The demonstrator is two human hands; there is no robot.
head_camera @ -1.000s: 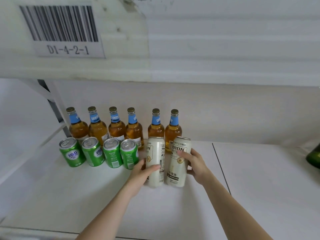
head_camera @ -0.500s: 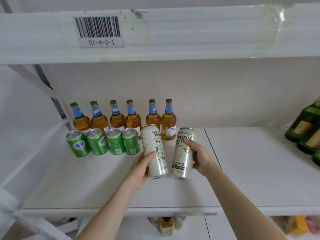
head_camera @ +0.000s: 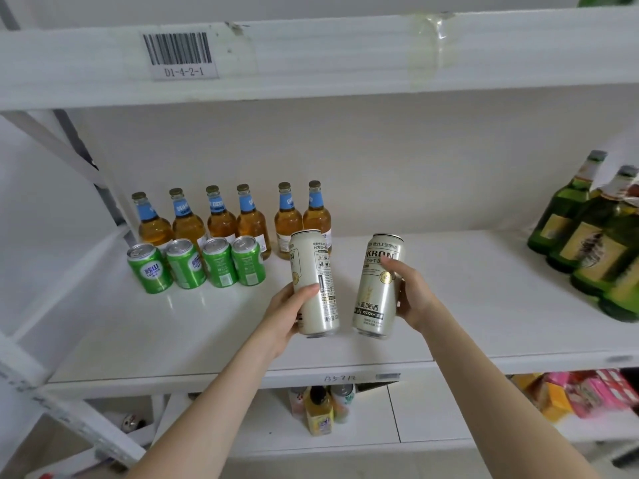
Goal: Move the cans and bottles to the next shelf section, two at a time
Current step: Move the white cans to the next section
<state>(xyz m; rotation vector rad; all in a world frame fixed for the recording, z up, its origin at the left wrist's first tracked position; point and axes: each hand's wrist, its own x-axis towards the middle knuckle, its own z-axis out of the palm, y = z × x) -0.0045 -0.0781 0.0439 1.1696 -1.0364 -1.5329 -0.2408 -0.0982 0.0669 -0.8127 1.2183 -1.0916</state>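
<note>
My left hand (head_camera: pixel 288 311) grips a tall cream beer can (head_camera: pixel 316 292), lifted off the white shelf (head_camera: pixel 145 326) and tilted a little. My right hand (head_camera: pixel 413 295) grips a second tall cream can (head_camera: pixel 378 288) marked KRON, also held above the shelf. Behind them at the back wall stand several amber bottles with blue neck labels (head_camera: pixel 221 219). In front of those bottles, at the left, sits a row of short green cans (head_camera: pixel 197 267).
Green glass bottles (head_camera: pixel 594 243) crowd the right end of the same shelf. An upper shelf edge with a barcode label (head_camera: pixel 181 55) runs overhead. A slanted white frame strut (head_camera: pixel 52 150) closes the left side. The shelf below holds small drinks (head_camera: pixel 320 409) and colourful packets (head_camera: pixel 587 392).
Both hands have lifted the two cream cans off the shelf and drawn them forward and apart. The view has pulled back, bringing the green bottles at the right into sight.
</note>
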